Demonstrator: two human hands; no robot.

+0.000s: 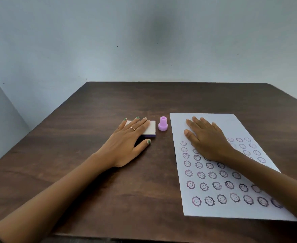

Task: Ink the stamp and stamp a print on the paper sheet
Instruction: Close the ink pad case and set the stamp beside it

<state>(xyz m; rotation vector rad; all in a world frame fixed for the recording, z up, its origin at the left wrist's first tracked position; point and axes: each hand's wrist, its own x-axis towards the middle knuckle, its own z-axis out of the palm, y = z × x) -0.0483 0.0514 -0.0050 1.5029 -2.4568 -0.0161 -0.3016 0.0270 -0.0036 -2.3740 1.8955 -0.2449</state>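
A small pink stamp [162,124] stands upright on the dark wooden table [95,109], between the ink pad and the paper. The ink pad [151,129] is a flat box with a white lid and a purple base; its lid is down. My left hand [126,142] lies flat with its fingers spread over the pad's left part, thumb on the table in front of it. A white paper sheet [212,118] lies to the right, covered with several rows of purple smiling-flower prints. My right hand [207,139] rests flat, palm down, on the sheet's upper half, hiding some prints.
A pale grey wall stands behind the table's far edge. The table's left edge runs diagonally at the left. The top strip of the paper above my right hand carries no prints.
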